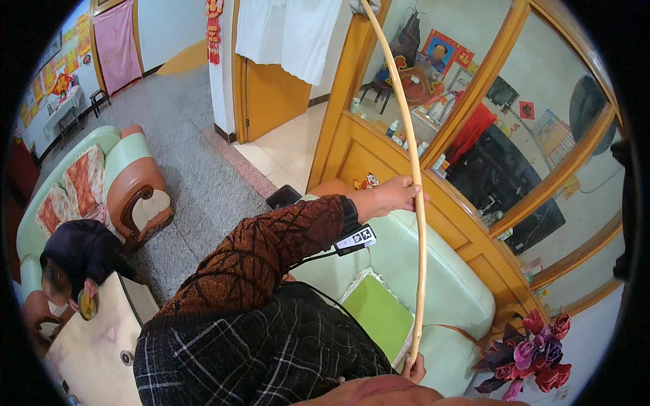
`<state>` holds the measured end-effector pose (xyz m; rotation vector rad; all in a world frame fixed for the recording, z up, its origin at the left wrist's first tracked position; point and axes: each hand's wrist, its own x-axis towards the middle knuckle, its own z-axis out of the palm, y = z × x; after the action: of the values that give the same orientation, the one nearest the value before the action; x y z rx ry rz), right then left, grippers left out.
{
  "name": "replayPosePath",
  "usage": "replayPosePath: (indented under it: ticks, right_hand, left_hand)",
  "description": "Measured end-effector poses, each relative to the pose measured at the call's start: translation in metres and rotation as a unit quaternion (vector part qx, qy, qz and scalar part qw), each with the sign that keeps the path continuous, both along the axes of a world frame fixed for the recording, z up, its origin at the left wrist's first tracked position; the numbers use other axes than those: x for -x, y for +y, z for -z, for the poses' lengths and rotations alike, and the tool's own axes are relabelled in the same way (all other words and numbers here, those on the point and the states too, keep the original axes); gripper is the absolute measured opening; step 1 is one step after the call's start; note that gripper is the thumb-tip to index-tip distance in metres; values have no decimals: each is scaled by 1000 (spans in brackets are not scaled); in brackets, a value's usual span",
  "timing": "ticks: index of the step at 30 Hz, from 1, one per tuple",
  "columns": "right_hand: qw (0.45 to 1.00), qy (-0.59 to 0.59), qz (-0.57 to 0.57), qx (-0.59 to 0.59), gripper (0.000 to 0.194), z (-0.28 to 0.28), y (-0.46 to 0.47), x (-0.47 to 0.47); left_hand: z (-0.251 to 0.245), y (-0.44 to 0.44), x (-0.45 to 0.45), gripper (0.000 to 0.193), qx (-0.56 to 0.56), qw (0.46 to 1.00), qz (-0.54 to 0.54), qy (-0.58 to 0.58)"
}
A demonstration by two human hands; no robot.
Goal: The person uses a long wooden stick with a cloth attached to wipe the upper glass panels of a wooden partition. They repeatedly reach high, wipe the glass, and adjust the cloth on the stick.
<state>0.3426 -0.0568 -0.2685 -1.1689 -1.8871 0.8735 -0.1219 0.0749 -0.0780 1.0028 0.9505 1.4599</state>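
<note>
A long, slightly bent wooden pole [409, 132] runs from the top edge of the view down to the lower right. A bundle of grey cloth [364, 6] sits at its far end, partly cut off by the frame. My left hand [388, 197], reaching out in a brown patterned sleeve, grips the pole about midway. Lower down, my right hand [415, 369] is closed around the near end; its arm is hidden. On my left wrist is a black band [350, 215]; a small device [356, 239] with printed codes and a cable hangs beside it.
A mint-green sofa [457, 284] with a green cushion [377, 314] lies below the pole. Beyond stands a wood-framed glass partition [376, 147]. Artificial flowers [530, 350] are at lower right. At left, another person [84, 259] holds a bowl [87, 304] by a table [96, 350].
</note>
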Motion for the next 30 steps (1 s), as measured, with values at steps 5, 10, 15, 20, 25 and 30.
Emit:
replayPosePath:
  ticks: [5, 10, 15, 20, 25, 30]
  right_hand:
    - [998, -54, 35, -2, 23, 13, -11, -15]
    - [997, -70, 34, 10, 23, 12, -10, -8]
    - [996, -83, 23, 23, 22, 10, -9, -4]
    - [995, -91, 14, 33, 22, 10, -9, -2]
    - [995, -94, 7, 40, 21, 9, -7, 2]
    - [994, -98, 0, 44, 21, 10, -3, 5]
  left_hand:
    - [23, 6, 6, 27, 38, 999, -24, 3]
    - [56, 11, 13, 23, 90, 995, -43, -22]
    - [85, 7, 11, 26, 120, 992, -5, -47]
    - [99, 3, 14, 31, 111, 989, 22, -99]
    - [109, 0, 12, 32, 123, 985, 29, -120]
    - [126, -11, 9, 38, 129, 976, 58, -166]
